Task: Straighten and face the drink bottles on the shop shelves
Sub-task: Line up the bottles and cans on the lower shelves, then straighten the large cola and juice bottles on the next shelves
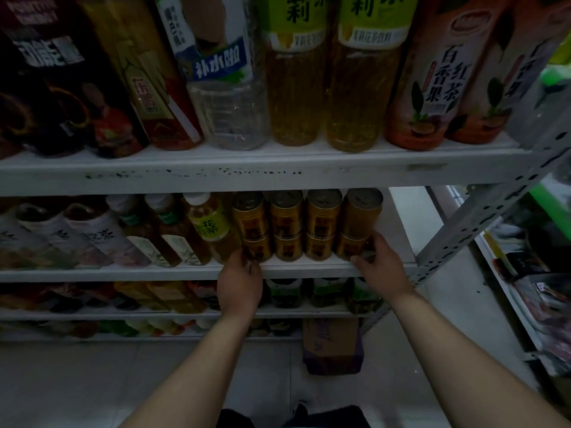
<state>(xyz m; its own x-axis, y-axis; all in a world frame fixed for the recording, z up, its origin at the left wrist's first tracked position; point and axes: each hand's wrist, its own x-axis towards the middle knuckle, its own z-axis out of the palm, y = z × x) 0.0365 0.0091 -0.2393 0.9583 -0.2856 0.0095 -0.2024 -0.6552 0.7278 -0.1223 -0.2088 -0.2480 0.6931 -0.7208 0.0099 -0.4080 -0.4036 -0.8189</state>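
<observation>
shelf unit (216,177): white metal, several tiers; large bottles (296,88) stand on the upper tier.
middle tier (309,268): small tea bottles (210,230) at left, gold cans (306,227) at right, near the upright post.
gold cans: four columns, two high, at the tier's front edge, with neighbouring columns touching.
handling (judged): stiff metal, smooth and likely slippery; fairly heavy if full. a stack may topple if its lower can is shoved. take hold low on the side wall.
forearms (216,350): both reach forward from below, bracketing the can block.
left hand (239,285): back toward the camera, fingers reaching the lower left can (256,250); the fingers are hidden, so grasping or merely touching cannot be told.
right hand (381,267): thumb at the front base, fingers round the right side of the lower right can (350,245); grasping it.
</observation>
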